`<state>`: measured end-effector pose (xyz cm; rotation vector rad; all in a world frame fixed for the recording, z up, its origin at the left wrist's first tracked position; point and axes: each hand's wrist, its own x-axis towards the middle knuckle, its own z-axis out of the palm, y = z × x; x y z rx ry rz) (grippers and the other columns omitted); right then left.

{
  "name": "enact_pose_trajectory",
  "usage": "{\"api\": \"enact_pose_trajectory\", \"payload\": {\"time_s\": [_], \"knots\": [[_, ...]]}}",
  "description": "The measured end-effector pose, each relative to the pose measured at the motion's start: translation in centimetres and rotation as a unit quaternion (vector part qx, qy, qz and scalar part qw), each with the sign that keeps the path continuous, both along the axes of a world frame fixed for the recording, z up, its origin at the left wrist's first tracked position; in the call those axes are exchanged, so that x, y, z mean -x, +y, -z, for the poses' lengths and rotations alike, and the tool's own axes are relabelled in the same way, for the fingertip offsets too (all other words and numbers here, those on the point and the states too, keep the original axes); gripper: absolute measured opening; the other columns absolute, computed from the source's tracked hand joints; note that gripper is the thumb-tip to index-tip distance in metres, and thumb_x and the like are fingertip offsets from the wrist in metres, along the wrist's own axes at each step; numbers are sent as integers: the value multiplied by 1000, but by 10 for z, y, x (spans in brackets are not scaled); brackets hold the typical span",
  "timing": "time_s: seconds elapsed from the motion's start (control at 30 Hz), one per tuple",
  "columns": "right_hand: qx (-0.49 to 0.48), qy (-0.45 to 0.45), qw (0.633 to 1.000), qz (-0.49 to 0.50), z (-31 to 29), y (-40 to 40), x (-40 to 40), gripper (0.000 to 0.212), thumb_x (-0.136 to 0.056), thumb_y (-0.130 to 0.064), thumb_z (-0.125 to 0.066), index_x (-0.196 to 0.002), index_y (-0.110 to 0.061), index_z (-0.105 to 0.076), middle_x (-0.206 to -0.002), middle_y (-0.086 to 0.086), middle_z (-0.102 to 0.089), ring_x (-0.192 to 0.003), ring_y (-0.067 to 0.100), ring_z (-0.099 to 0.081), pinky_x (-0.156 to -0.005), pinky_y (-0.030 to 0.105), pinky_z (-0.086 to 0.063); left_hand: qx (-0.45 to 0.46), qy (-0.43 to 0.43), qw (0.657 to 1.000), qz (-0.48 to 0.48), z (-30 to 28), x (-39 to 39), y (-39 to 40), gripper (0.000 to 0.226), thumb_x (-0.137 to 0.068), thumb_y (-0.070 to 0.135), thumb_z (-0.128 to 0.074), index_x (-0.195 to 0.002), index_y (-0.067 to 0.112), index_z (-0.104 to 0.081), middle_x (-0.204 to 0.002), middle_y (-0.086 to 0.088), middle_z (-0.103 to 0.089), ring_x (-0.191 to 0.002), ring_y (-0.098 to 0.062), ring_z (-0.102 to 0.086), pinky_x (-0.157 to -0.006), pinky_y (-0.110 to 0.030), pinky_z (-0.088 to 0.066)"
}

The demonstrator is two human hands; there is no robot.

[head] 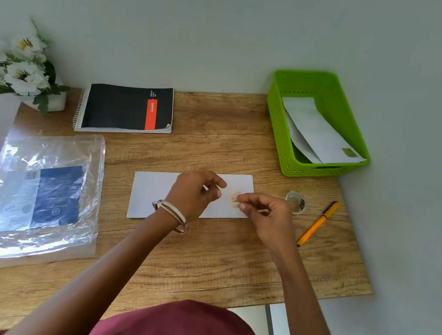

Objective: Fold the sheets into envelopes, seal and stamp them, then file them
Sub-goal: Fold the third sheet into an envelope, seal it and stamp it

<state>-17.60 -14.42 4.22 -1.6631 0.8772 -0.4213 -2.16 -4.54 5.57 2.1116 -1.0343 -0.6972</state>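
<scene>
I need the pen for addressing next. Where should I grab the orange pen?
Take the orange pen at mid-barrel, pinching across it from above with the right hand. It lies flat on the table, slanted, black cap away from you, with bare wood on both sides of the barrel.
</scene>
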Motion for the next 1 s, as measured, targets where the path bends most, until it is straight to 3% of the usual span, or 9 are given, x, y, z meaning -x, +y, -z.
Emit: {"api": "enact_pose_trajectory", "payload": {"time_s": [0.1, 0.23, 0.43, 0.6, 0.7, 1.0], "knots": [[42, 31, 997, 59, 9, -14, -6, 17, -83, -4, -69, -86, -20, -73, -90, -8, -72, -85, 5, -65, -76, 21, -50, 9, -36, 999, -1, 9, 0, -16, 16, -86, 14, -62, -100, 17, -68, -98, 1, -66, -76, -8, -54, -64, -16, -40], [87, 73, 991, 68, 15, -29, -21, 12, -84, -4, -67, -92, -10, -74, -91, 1, -72, -82, 7, -64, -77, 22, -51, 9, -68, 998, 4, 26, 1, -37, 19, -86, 18, -62, -104, 15, -67, -99, -5, -63, -78, -12, -54, -70, -24, -41], [140, 119, 982, 38, 27, -34, -34, 12, -85, -4, -65, -91, -9, -74, -91, 4, -73, -85, 18, -66, -79, 34, -53, 27, -48, 996, -72, 46, 6, -53, 19, -82, 19, -66, -101, 20, -70, -93, -5, -62, -83, -19, -57, -70, -23, -39], [163, 125, 978, 31, 31, -35, -35, 14, -85, -3, -64, -93, -8, -74, -93, 6, -74, -87, 21, -67, -82, 40, -54, 43, -31, 992, -118, 53, 11, -56, 19, -76, 23, -72, -95, 27, -71, -92, 2, -61, -75, -8, -49, -67, -22, -39], [170, 127, 977, 23, 33, -36, -37, 15, -85, -3, -62, -94, -8, -73, -93, 7, -73, -88, 24, -67, -81, 45, -53, 50, -23, 990, -130, 57, 13, -55, 18, -75, 22, -73, -93, 26, -72, -93, 2, -60, -81, -10, -52, -66, -23, -44], [228, 178, 957, 6, 32, -36, -43, 16, -86, -6, -61, -94, -12, -73, -91, 6, -73, -86, 27, -65, -76, 38, -51, 39, -63, 987, -143, 65, 19, -57, 15, -72, 29, -75, -87, 27, -73, -90, 2, -56, -88, -18, -53, -73, -39, -46]]}}
